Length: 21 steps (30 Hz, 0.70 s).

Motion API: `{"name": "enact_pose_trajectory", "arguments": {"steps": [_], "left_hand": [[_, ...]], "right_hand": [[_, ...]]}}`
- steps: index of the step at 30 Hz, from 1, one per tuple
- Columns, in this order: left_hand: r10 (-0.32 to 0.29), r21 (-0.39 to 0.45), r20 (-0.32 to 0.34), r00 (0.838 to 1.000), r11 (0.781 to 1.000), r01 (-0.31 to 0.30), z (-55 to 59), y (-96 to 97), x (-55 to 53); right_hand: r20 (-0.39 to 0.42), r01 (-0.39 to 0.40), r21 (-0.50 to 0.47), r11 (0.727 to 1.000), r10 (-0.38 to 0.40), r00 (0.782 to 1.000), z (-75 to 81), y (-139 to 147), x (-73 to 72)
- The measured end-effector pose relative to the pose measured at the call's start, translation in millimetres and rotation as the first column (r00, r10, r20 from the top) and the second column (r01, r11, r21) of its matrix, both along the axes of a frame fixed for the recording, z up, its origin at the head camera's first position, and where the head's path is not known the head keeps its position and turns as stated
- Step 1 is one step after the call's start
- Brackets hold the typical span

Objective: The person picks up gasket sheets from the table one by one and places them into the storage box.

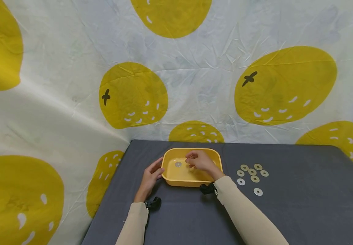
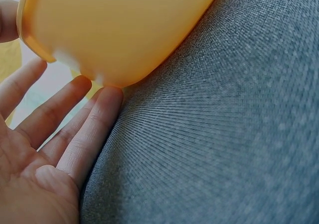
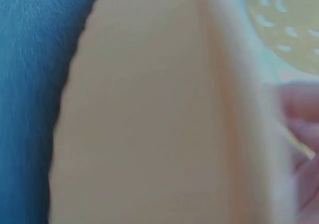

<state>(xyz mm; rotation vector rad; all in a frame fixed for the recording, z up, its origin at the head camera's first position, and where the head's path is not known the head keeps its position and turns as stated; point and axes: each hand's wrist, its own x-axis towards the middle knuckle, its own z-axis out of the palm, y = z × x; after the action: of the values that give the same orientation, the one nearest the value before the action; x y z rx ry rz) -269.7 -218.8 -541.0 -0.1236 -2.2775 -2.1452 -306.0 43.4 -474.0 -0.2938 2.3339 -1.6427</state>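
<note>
A yellow plastic tray (image 1: 170, 178) stands on the dark table, with one flat ring-shaped washer (image 1: 178, 164) lying on its floor. My left hand (image 1: 150, 177) is at the tray's left side, its nearly straight fingertips (image 2: 110, 97) against the outer wall and the thumb by the rim. Over the inside of the tray, my right hand (image 1: 201, 160) has bent fingers that pinch a washer (image 3: 300, 143), seen as a thin edge in the right wrist view. The tray's wall hides much of that hand there.
Right of the tray, several metal washers (image 1: 252, 172) lie in a loose group on the grey cloth (image 1: 302, 194), some brassy, others silvery. A white curtain (image 1: 195, 95) with big yellow fruit prints hangs behind the table and along its left side.
</note>
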Motion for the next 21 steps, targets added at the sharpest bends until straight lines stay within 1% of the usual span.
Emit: {"name": "enact_pose_trajectory", "arguments": {"steps": [2,4,6,8,11,14,16,21], "left_hand": [[0.005,-0.002,0.001,1.000,1.000,-0.005,0.2,0.6,-0.3],[0.010,-0.008,0.000,1.000,1.000,-0.010,-0.2,0.9,-0.8],[0.016,-0.014,0.000,1.000,1.000,-0.016,-0.7,1.0,-1.2],[0.017,-0.026,-0.005,1.000,1.000,-0.017,-1.5,0.8,-1.0],[0.022,-0.038,-0.010,1.000,0.999,-0.022,-1.8,1.0,-0.4],[0.023,-0.034,0.000,1.000,0.999,-0.023,-0.9,1.3,0.3],[0.023,-0.031,0.006,1.000,0.999,-0.023,-0.3,1.2,0.7],[0.023,-0.026,0.007,1.000,0.999,-0.023,0.0,1.1,0.6]], "right_hand": [[-0.067,-0.031,-0.026,0.999,0.029,0.997,7.2,14,3.3],[-0.130,-0.042,-0.046,0.998,0.036,0.991,14.2,31,6.9],[-0.178,-0.035,-0.064,0.997,0.023,0.984,19.5,49,10.4],[-0.197,-0.012,-0.076,0.997,-0.003,0.980,22.5,68,14.4],[-0.214,0.046,-0.066,0.997,-0.060,0.975,23.4,100,22.0],[-0.223,0.128,-0.014,0.992,-0.128,0.966,19.5,134,30.4],[-0.226,0.183,0.028,0.983,-0.172,0.959,14.7,156,35.5],[-0.188,0.297,0.120,0.947,-0.272,0.944,0.0,203,46.4]]}}
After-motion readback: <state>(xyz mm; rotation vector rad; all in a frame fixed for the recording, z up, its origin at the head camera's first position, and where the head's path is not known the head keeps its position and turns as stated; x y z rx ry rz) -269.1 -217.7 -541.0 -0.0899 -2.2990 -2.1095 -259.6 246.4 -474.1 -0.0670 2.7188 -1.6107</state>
